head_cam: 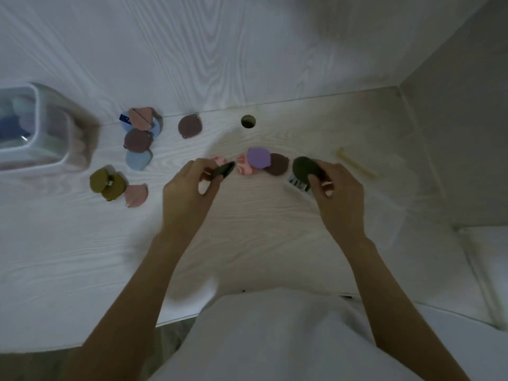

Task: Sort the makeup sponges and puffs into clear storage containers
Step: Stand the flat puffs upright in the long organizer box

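two hands each pinch a dark green puff over a white desk (247, 243).
clear container (41, 127) at 9 o'clock holds puffs; loose puffs (138, 138) lie at 10 o'clock. left hand (189, 188) pinches an edge-on green puff (223, 170); right hand (336, 193) pinches a flat green puff (303, 167) at 1 o'clock.

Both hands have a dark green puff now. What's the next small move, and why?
Probably carry the two puffs left to the clear container. The left hand pinches one dark green puff edge-on and the right hand grips the other dark green puff, both lifted near the purple puff, so the matching pair looks ready to drop in.
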A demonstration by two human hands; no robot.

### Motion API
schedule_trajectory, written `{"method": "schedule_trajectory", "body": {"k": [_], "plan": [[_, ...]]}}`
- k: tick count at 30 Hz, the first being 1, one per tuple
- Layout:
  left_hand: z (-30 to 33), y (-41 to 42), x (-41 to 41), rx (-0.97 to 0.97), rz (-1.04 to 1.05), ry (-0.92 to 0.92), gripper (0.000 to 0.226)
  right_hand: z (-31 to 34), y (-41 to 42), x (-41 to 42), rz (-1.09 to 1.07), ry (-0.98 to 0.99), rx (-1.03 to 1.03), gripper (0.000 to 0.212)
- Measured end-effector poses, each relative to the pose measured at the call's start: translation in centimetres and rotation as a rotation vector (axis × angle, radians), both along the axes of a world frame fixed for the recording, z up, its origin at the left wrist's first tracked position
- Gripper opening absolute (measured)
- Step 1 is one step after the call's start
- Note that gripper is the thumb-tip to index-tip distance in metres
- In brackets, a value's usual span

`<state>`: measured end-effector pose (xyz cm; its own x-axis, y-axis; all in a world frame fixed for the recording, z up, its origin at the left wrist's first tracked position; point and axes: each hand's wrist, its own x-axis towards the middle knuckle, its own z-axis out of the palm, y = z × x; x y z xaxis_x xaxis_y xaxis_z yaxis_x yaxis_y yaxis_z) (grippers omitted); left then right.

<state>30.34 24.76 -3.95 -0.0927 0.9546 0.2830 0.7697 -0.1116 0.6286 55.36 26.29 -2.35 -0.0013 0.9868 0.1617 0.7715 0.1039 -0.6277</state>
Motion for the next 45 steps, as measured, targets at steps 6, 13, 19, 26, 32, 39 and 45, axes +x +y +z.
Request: {"method": "schedule_trajectory", "body": {"k": [6, 13, 19, 26, 32, 39, 45], "plan": [[2.0, 2.2, 10.3, -0.258, -0.184, -0.372, 0.024, 0.1, -3.2, 5.9, -0.285, 0.135, -0.174, 0.038], [0.5, 5.9, 15.6, -0.413, -0.286, -0.237, 0.024, 0.6, -2.8, 7.4, -0.371, 0.264, -0.108, 0.031], [-0.4, 6.1, 16.4, -0.325, -0.417, 0.093, 0.028, -0.1, -2.2, 7.1, -0.355, 0.287, -0.102, 0.032], [-0.9, 6.1, 16.7, -0.318, -0.471, 0.145, 0.028, -0.8, -1.4, 6.6, -0.319, 0.289, -0.108, 0.028], [-1.7, 6.2, 16.5, -0.225, -0.531, 0.433, 0.033, -1.4, -0.7, 6.1, -0.299, 0.254, -0.057, 0.028], [-1.9, 6.3, 15.2, -0.108, -0.576, 0.541, 0.032, -2.0, 0.1, 5.5, -0.222, 0.155, -0.045, 0.037], [-2.1, 6.5, 15.1, -0.178, -0.531, 0.456, 0.031, -1.7, 0.3, 5.8, -0.143, 0.019, -0.060, 0.036]]}}
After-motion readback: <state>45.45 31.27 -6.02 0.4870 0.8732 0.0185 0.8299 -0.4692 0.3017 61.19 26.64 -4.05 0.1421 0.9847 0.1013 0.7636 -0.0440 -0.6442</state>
